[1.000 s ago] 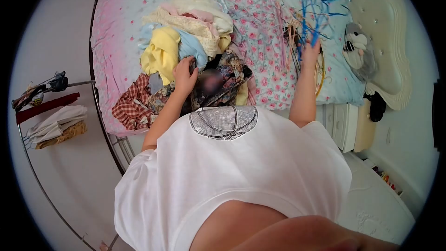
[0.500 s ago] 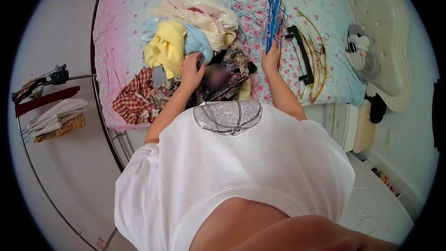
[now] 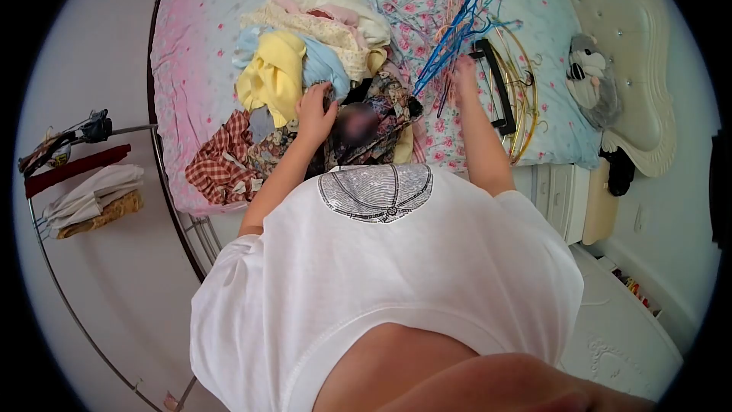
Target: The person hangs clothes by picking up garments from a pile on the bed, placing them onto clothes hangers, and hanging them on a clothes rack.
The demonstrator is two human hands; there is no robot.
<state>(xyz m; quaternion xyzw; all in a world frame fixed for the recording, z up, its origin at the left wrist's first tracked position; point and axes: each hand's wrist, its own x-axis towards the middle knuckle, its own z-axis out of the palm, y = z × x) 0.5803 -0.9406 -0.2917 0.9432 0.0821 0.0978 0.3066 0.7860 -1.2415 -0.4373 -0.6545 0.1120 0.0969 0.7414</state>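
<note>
My left hand (image 3: 314, 113) rests on a dark floral garment (image 3: 385, 103), its thumb apart from the fingers. Beyond it lie a yellow cloth (image 3: 272, 76), a light blue cloth (image 3: 324, 67) and a cream lacy garment (image 3: 335, 38). A red checked garment (image 3: 221, 160) is to the left. My right hand (image 3: 463, 75) is blurred beside a bundle of blue hangers (image 3: 450, 38); its grip on them cannot be made out. Just right of this hand are a black hanger (image 3: 496, 88) and several gold-coloured hangers (image 3: 528, 118).
The pile lies on a floral bedspread (image 3: 191, 53). A grey and white plush toy (image 3: 591, 80) sits by the padded headboard (image 3: 629, 53). White drawers (image 3: 560, 202) stand below the bed's right side. At the left, a metal rack (image 3: 61, 290) carries folded clothes (image 3: 99, 191).
My right hand came left with the blue hangers from beside the headboard, then moved slightly back right. The bundle now slants and has spread a little. My left hand has barely moved.
</note>
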